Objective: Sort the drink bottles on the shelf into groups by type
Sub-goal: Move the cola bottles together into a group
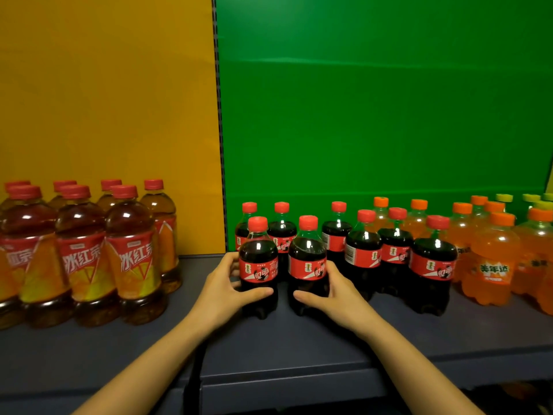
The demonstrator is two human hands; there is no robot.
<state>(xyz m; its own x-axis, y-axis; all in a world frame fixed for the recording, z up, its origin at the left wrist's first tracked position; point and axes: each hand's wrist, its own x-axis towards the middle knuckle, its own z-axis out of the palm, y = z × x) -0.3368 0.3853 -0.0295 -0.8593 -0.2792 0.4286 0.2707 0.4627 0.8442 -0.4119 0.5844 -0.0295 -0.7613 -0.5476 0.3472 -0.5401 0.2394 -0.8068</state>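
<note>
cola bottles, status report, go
Left hand on front-left cola bottle, right hand on its neighbour. Both upright on shelf. Nothing blocking.

You are facing a dark grey-blue shelf [299, 348] with a backing split into a mustard-yellow panel [104, 85] and a green panel [374, 100]. Your tea bottles [80, 250] at left show amber-brown liquid, red caps and red labels with white characters over yellow-orange triangle shapes. Your cola bottles [363, 253] are near-black with red caps and red labels carrying black-and-white marks; the orange sodas [490, 259] have orange liquid, orange caps and an orange label with white characters, and behind them sit yellow-green caps [504, 198].
</note>
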